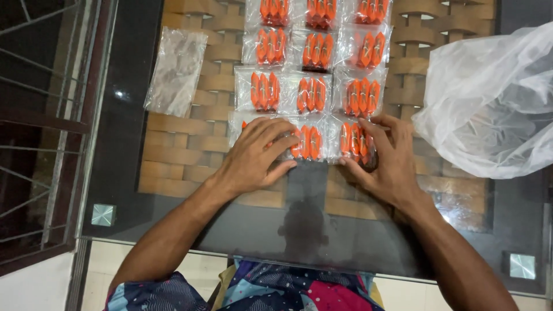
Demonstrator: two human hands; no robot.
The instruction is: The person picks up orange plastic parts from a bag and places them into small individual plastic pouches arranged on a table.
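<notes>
Small clear packets, each holding three orange pieces, lie in a grid of three columns on a glass tabletop (311,230). My left hand (257,154) rests flat on the near-left packet (237,125), hiding most of it. My right hand (386,158) lies on the near-right packet (352,138), fingers spread over its edge. The near-middle packet (310,142) sits between both hands. Further packets (311,94) continue in rows away from me.
A flat stack of empty clear bags (175,70) lies to the left of the grid. A large crumpled plastic bag (489,98) fills the right side. Woven wicker (173,155) shows beneath the glass. A metal railing (40,126) runs along the left.
</notes>
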